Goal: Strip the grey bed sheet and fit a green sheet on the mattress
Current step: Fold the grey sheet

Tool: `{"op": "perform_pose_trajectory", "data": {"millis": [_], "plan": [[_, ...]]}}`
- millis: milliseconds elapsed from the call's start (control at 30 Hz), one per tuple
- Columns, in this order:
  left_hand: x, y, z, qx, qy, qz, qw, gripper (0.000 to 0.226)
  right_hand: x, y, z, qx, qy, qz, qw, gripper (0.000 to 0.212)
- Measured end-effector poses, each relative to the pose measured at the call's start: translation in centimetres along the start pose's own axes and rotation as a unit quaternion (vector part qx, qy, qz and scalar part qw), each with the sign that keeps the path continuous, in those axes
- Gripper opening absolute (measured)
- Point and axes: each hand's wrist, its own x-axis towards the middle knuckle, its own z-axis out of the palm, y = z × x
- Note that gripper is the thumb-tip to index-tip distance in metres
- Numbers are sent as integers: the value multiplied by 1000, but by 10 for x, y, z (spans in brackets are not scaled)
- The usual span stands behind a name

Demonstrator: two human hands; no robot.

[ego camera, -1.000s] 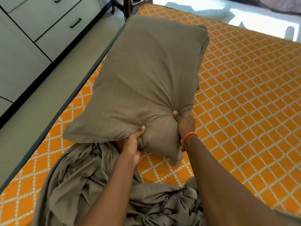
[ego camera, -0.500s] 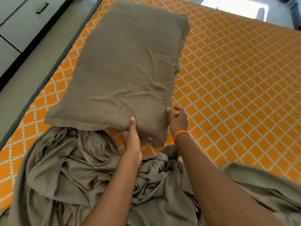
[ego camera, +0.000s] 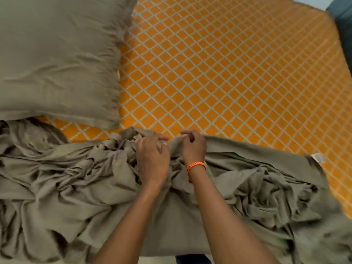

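The grey bed sheet (ego camera: 80, 187) is all bunched up along the near edge of the mattress (ego camera: 219, 73), with the pillow (ego camera: 57, 58) sitting at the far left. Left hand (ego camera: 152, 159) has its fingers curled into a fold of it; right hand (ego camera: 193, 147), orange wristband (ego camera: 196, 166) on, hovers just beside with fingers loosely curled, gripping nothing.

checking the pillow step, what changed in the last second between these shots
Both hands let go of the pillow, which now lies on the mattress. The left hand and right hand dropped onto the bunched grey sheet. The sheet stays heaped at the near edge.
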Motion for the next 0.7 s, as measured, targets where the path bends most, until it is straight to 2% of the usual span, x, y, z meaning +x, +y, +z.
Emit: {"op": "perform_pose_trajectory", "data": {"millis": [133, 233, 333, 467, 567, 700], "plan": [[-47, 24, 29, -33, 19, -2, 999, 26, -14, 53, -59, 25, 31, 39, 998, 25], [-82, 33, 59, -31, 29, 6, 999, 30, -25, 90, -103, 38, 56, 33, 997, 26], [-116, 38, 88, -47, -16, 13, 999, 33, -37, 124, -138, 49, 89, 15, 995, 26], [-169, 27, 119, -39, -118, 17, 992, 31, -59, 176, -191, 53, 218, 43, 974, 24], [-208, 8, 139, -47, -174, 3, 984, 31, -79, 215, -227, 70, 259, 59, 961, 27], [-259, -2, 158, -6, -157, 31, 987, 31, -110, 263, -253, 28, 268, 35, 962, 25]]}}
